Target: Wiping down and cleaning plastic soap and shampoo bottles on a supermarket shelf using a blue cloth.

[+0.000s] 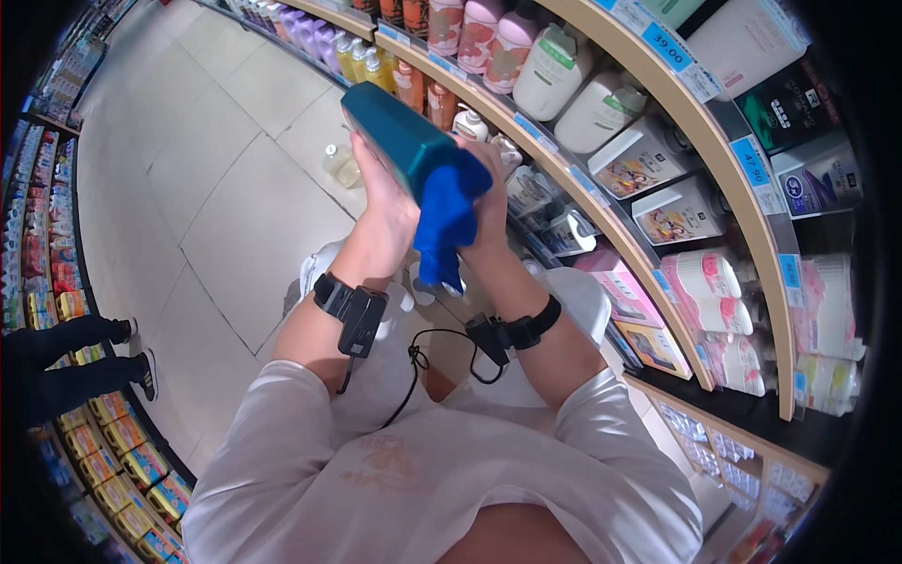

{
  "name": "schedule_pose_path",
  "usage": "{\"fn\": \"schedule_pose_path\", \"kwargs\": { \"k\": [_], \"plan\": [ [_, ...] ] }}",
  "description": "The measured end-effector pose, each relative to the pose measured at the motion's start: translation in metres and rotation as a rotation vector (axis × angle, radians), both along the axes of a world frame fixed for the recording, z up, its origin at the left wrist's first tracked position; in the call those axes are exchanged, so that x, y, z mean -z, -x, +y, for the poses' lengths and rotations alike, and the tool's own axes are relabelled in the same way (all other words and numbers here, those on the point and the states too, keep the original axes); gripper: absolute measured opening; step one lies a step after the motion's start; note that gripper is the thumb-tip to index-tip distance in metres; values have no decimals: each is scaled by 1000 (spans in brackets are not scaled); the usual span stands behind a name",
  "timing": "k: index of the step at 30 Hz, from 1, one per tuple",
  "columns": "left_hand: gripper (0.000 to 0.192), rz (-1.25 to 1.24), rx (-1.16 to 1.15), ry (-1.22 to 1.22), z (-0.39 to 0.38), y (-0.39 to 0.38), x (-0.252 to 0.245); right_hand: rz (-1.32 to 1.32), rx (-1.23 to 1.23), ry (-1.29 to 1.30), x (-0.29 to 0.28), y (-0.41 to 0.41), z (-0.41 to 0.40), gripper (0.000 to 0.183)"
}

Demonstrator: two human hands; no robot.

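Note:
A teal bottle point(398, 130) lies tilted between my hands, in front of the shelf. My left hand point(384, 187) holds it from the left side, with the palm along its lower edge. My right hand point(486, 190) holds a crumpled blue cloth point(447, 218) against the near end of the bottle; part of the cloth hangs down between my wrists. Some fingers of both hands are hidden behind the bottle and cloth. A clear bottle with pale yellow liquid point(342, 166) stands on the tiled floor, left of my left hand.
Shelves point(634, 261) of pump bottles and boxes curve along the right. Opposite, across the tiled aisle point(176, 211), is another stocked shelf point(106, 451), where a person's legs point(84, 359) show at the left. A black cable point(409, 381) hangs between my wrist-worn devices.

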State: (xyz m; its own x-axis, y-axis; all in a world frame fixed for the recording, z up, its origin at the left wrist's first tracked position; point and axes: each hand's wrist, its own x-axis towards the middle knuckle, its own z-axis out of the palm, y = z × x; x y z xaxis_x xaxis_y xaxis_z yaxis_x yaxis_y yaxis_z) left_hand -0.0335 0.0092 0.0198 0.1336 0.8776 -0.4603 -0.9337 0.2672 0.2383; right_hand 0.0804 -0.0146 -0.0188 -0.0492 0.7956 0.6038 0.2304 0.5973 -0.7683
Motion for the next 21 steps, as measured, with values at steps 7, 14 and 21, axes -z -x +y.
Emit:
{"fn": "schedule_pose_path", "kwargs": {
  "k": [7, 14, 21],
  "plan": [
    [66, -239, 1, -269, 21, 22, 46, 339, -122, 23, 14, 25, -16, 58],
    [61, 143, -245, -136, 8, -1, 11, 281, 89, 15, -38, 28, -13, 44],
    [79, 343, -338, -211, 17, -12, 3, 944, 161, 499, 4, 34, 1, 16]
  ]
}}
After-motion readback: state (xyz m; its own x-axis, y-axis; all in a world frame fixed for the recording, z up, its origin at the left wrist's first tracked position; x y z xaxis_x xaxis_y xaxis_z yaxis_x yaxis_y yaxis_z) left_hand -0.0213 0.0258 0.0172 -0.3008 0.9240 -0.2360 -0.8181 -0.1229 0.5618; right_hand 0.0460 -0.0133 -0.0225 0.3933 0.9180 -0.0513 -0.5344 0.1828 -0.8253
